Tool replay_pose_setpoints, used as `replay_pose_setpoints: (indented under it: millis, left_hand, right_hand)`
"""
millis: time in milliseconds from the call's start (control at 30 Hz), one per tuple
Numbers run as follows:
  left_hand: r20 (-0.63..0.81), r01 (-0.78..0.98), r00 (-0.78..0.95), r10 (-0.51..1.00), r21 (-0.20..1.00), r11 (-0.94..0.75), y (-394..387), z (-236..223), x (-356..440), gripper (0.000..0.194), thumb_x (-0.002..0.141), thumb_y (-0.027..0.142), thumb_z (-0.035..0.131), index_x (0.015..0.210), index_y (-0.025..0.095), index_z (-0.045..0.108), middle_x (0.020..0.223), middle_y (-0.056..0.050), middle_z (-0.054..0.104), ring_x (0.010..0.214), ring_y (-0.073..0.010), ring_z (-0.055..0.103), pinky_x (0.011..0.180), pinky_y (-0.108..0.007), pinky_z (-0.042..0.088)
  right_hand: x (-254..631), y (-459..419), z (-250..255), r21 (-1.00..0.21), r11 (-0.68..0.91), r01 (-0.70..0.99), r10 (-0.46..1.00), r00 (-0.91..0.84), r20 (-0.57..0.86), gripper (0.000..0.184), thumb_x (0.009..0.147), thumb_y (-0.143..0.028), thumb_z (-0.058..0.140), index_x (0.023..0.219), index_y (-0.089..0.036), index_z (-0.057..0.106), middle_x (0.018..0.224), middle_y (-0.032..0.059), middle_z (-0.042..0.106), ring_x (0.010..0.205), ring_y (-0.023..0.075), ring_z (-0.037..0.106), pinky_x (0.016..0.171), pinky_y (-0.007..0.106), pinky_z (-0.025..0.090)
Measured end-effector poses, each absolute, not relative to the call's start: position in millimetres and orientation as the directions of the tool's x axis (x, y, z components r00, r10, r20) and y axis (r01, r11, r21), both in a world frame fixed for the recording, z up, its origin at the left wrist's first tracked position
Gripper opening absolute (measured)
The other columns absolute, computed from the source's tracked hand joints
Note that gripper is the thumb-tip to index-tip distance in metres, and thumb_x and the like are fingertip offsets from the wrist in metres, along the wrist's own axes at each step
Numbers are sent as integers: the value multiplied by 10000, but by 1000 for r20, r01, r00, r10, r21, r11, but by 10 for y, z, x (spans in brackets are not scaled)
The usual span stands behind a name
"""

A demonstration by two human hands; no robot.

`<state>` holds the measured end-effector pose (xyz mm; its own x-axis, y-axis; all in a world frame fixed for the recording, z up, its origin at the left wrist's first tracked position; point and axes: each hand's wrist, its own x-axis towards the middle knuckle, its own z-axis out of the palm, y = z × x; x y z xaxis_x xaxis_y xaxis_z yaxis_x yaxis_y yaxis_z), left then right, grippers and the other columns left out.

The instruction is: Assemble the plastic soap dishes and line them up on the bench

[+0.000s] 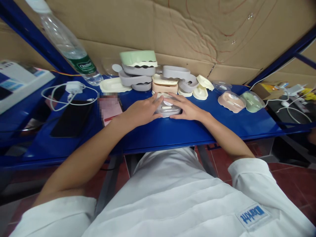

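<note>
Both hands at a blue table (158, 136). The left hand (140, 112) and right hand (189, 107) grip opposite ends of a grey, clear-lidded container (170, 111), fingers over the top and thumbs at the near side. The container rests on the table before the wearer; its long axis runs left to right, roughly parallel to the front edge. Which end is its front cannot be told. Its lid bears a round white sticker (168, 103), print too small to read. On the bottle (82, 62), at left, a green label appears to read "C'estbon". The shirt (170, 191) carries 1 patch (254, 216) with blue lettering, apparently "Darkht". Behind the container stand stacked shells (138, 62).
</note>
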<state>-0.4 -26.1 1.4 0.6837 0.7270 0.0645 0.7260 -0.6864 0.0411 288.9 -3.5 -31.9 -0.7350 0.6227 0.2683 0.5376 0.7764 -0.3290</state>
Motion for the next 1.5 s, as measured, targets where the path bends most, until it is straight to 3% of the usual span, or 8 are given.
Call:
replay_pose_setpoints:
  millis: [267,500,733,933,1067,1200,1333,1500]
  left_hand:
    - [75,691,689,721,234,-684,-146,-8,-59,824,1046,465,694,1729,173,337,1775,-201,377,1608,-403,446,1303,-508,411]
    - [-7,647,735,678,306,-698,-115,-84,-41,1106,1021,567,692,1789,294,-55,1821,-170,288,1581,-417,468,1226,-523,467]
    - [-34,632,770,637,178,-754,-47,-203,-29,681,1092,622,489,1628,206,545,1639,-172,536,1464,-389,550,1234,-528,429]
    - [10,622,774,633,174,-764,-38,-256,-19,696,1089,642,451,1594,182,587,1582,-196,568,1434,-396,566,1212,-540,451]
    - [11,622,775,631,160,-767,-47,-260,-18,687,1084,626,462,1598,186,579,1593,-195,560,1423,-393,572,1204,-545,457]
    - [12,623,775,631,152,-768,-56,-266,-18,672,1084,605,468,1600,186,571,1606,-199,546,1416,-400,574,1196,-563,458]
    - [20,620,777,629,150,-770,-62,-261,-14,662,1088,586,474,1595,170,571,1587,-208,555,1402,-398,580,1189,-556,459]
    - [27,617,778,628,150,-772,-84,-232,-9,626,1093,557,493,1576,168,584,1564,-209,569,1400,-389,588,1186,-546,465]
  right_hand:
    - [2888,-8,-328,-342,753,562,649,-718,251,935,964,-782,670,1736,-333,396,1813,128,321,1670,392,326,1341,615,323]
    - [3174,-676,-172,-271,653,708,758,-612,228,855,983,-724,681,1698,-308,464,1762,162,389,1603,418,429,1284,615,421]
    - [4185,-1946,-296,-240,180,954,936,-91,340,785,972,-652,721,1646,-306,516,1697,168,476,1561,414,485,1277,613,429]
    - [5071,-1991,-435,-142,-157,977,881,204,426,909,907,-719,690,1633,-212,486,1609,273,558,1523,465,515,1221,635,453]
    - [5118,-1822,-325,-48,-317,947,830,301,469,913,846,-721,736,1617,-281,524,1725,283,422,1596,522,399,1217,726,380]
    - [4647,-1506,14,-54,-52,997,859,73,507,831,992,-681,589,1694,-273,411,1752,212,414,1636,410,383,1272,667,370]
    - [3998,-721,222,-60,363,930,874,-317,369,602,1093,-495,464,1622,-216,528,1635,181,583,1527,370,535,1273,619,396]
    - [3502,238,-18,-47,404,914,883,-376,281,618,1024,-378,538,1585,-119,556,1650,232,558,1528,442,506,1238,679,374]
